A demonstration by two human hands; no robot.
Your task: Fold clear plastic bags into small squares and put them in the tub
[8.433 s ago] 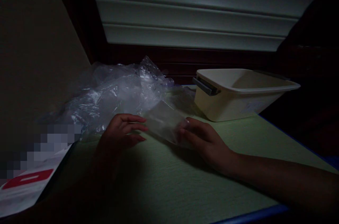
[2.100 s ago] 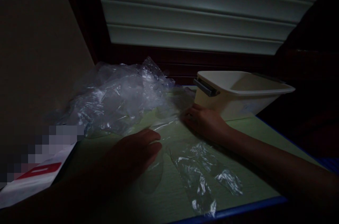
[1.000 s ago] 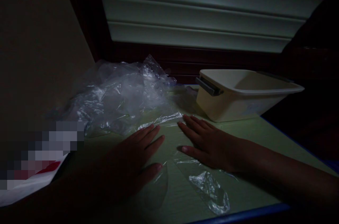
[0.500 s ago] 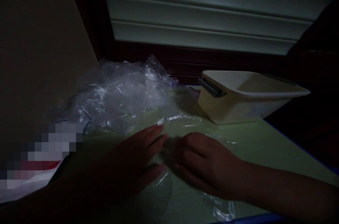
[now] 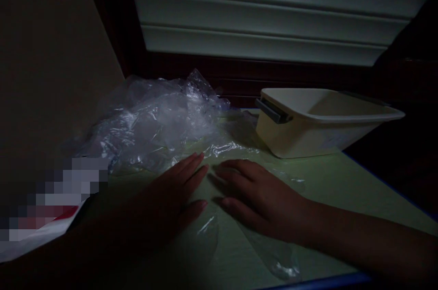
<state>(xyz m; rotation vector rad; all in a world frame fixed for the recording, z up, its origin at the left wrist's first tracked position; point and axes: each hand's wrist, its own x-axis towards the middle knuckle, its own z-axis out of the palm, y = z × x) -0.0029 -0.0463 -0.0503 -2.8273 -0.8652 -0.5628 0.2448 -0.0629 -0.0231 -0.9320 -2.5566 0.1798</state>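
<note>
My left hand (image 5: 183, 187) lies low over the green tabletop with its fingers stretched out and the thumb apart. Facing it, my right hand (image 5: 253, 194) is spread flat, fingertips pointing left, a small gap between the two. A clear plastic bag (image 5: 282, 262) lies flat partly beneath my right hand. Another piece of clear plastic (image 5: 208, 230) shows below my left hand; whether the two pieces are one cannot be made out. Beyond my fingertips rises a crumpled heap of clear plastic bags (image 5: 153, 116). The light is dim, and my left palm is in shadow.
A cream plastic bin (image 5: 297, 139) with a dark grey handle stands at the back right of the green table (image 5: 328, 198). Behind is a slatted panel (image 5: 260, 11) in a dark frame. A pixelated white and red item (image 5: 65, 208) lies at the left edge.
My right hand has gone from curled fingers to stretched, flatter ones and moved slightly away from me. My left hand has shifted a little left and forward. The plastic under them looks flatter.
</note>
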